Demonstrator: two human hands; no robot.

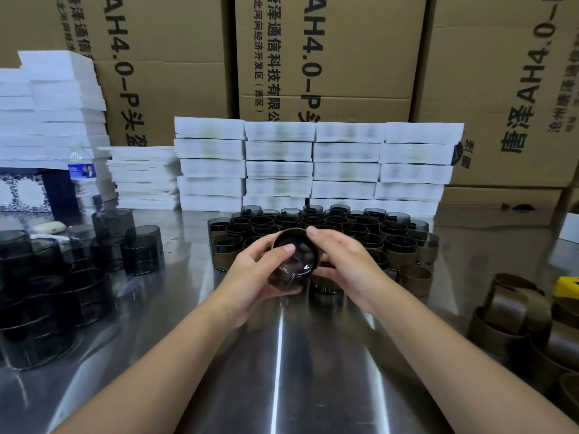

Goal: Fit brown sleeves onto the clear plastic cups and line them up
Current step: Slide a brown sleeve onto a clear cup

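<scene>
I hold one smoky clear cup [293, 267] tilted with its base toward me, above the steel table. A brown sleeve [283, 235] sits around its far end. My left hand [257, 274] grips the cup from the left, thumb on the base. My right hand [340, 262] grips the sleeve and cup from the right, forefinger over the top. Behind them stand rows of sleeved cups [326, 228]. Bare cups [128, 242] are stacked at the left. Loose brown sleeves [513, 311] lie in a heap at the right.
Stacks of white foam boxes [313, 164] line the back, with large cardboard cartons [326, 54] behind. A water bottle [82, 173] and a patterned box [28, 192] stand at the far left. A yellow object [565, 286] lies at the right edge. The steel table [282, 371] shines near me.
</scene>
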